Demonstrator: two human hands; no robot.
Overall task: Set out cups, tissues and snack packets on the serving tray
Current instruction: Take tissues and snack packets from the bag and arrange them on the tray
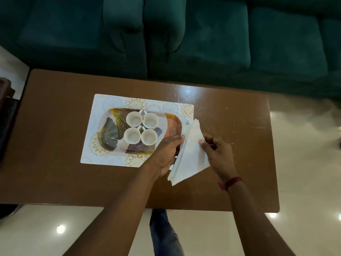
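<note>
Head view: four white ceramic cups [141,128] stand clustered on the leaf-patterned rectangular serving tray [108,130], which sits on a pale floral placemat [103,102] on the brown wooden table [55,126]. Both the left hand [167,152] and right hand [216,151] pinch a folded white triangular tissue [190,154] held at the tray's right edge.

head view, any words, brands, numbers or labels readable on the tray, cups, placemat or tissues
None can be read.
Tray: leaf pattern only, no lettering.
Four white cups: plain inside, sides hidden from above.
Placemat: floral medallions, no text visible.
Folded tissues, held between left hand and right hand: blank white.
Table: no markings.
</note>
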